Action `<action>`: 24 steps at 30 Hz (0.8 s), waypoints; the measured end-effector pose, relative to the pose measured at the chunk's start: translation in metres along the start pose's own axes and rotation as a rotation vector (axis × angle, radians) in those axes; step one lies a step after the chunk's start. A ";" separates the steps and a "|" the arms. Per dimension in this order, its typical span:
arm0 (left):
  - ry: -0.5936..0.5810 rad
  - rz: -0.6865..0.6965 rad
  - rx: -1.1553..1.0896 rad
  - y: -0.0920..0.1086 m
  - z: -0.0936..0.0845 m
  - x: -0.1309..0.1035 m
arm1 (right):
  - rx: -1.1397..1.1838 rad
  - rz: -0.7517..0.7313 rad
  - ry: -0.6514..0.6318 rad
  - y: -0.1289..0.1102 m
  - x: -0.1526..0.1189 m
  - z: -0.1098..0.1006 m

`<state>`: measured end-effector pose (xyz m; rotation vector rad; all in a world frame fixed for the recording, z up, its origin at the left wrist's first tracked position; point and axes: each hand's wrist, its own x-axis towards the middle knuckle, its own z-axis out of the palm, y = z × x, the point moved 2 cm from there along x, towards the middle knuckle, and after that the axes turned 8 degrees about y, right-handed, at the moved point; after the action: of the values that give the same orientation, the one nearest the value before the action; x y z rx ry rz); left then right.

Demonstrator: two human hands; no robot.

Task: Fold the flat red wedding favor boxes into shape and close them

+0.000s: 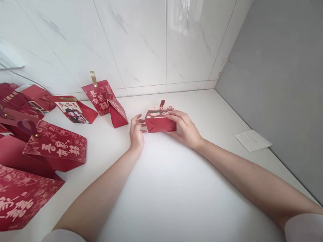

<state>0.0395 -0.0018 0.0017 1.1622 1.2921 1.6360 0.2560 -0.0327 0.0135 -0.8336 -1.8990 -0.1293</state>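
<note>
A small red gift box (161, 125) with a ribbon loop on top is near the back middle of the white table, its base side facing me. My right hand (185, 128) grips its right side, fingers over the top and thumb below. Just left of the box is my left hand (137, 131), its fingers curved and apart, with nothing held; whether the fingertips touch the box I cannot tell. Two upright red boxes, one with a gold ribbon (98, 96) and a narrower one (117, 112), stand left of my left hand.
Several red gift boxes and bags crowd the left side, including a patterned box (59, 146) and a large one (17, 195) in front. White paper (253, 140) lies at the right edge. A tiled wall (136, 36) closes off the back.
</note>
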 end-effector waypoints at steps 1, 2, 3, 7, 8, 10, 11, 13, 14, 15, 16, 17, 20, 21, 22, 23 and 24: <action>0.000 -0.041 -0.015 0.000 0.001 0.000 | -0.035 -0.055 -0.018 -0.003 0.000 0.000; -0.026 -0.057 -0.020 0.000 0.002 0.000 | -0.070 -0.107 -0.041 -0.006 -0.001 0.001; -0.070 -0.051 -0.018 0.002 0.004 -0.001 | -0.103 -0.149 -0.067 -0.008 -0.001 0.001; -0.208 0.011 0.040 0.008 0.008 -0.003 | -0.154 -0.244 -0.146 -0.014 -0.005 0.003; -0.214 0.022 0.034 0.009 0.008 -0.004 | -0.151 -0.251 -0.159 -0.014 -0.005 0.003; -0.250 0.055 -0.007 0.012 0.008 -0.005 | -0.134 -0.256 -0.191 -0.014 -0.005 0.004; -0.281 0.071 -0.032 0.012 0.008 -0.006 | -0.121 -0.253 -0.201 -0.015 -0.004 0.004; -0.337 0.086 -0.059 0.011 0.010 -0.008 | -0.094 -0.235 -0.171 -0.015 -0.003 0.004; -0.346 0.078 -0.056 0.009 0.010 -0.009 | -0.084 -0.215 -0.129 -0.015 -0.002 0.002; -0.342 0.063 -0.049 0.007 0.010 -0.009 | -0.080 -0.189 -0.078 -0.015 -0.001 0.001; -0.325 0.048 -0.044 0.004 0.009 -0.008 | -0.079 -0.158 -0.024 -0.015 -0.001 -0.001; -0.306 0.037 -0.045 0.002 0.008 -0.007 | -0.079 -0.124 0.030 -0.016 0.000 -0.003; -0.260 0.044 -0.088 -0.002 0.006 -0.003 | -0.063 -0.013 0.169 -0.015 0.001 -0.008; -0.248 0.058 -0.110 -0.003 0.005 -0.002 | -0.051 0.021 0.207 -0.014 0.001 -0.010; -0.239 0.077 -0.132 -0.002 0.005 -0.002 | -0.037 0.052 0.238 -0.013 0.001 -0.010; -0.232 0.106 -0.155 0.000 0.005 -0.002 | -0.022 0.080 0.258 -0.011 0.001 -0.011; -0.224 0.142 -0.175 0.002 0.005 -0.003 | -0.004 0.104 0.271 -0.010 0.001 -0.010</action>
<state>0.0452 -0.0032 0.0034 1.3103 0.9251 1.6306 0.2581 -0.0441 0.0216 -0.8696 -1.5993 -0.1729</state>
